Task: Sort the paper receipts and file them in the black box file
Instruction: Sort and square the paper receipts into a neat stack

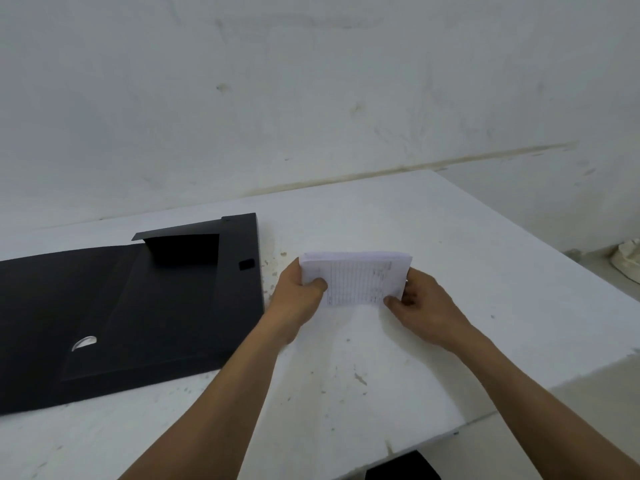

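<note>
A stack of white paper receipts (360,277) with faint printed lines is held upright just above the white table (346,375). My left hand (298,296) grips its left edge, thumb on the front. On the stack's right lower corner, my right hand (419,306) pinches the paper. The black box file (138,306) lies open and flat on the table to the left of my hands, its inner flap raised at the back and its lid spread toward the left edge of the view.
A stained white wall stands right behind the table. The table's right edge runs diagonally past my right forearm. A pale bundle (628,258) lies on the floor at far right, and a dark object (401,467) sits below the table's front edge.
</note>
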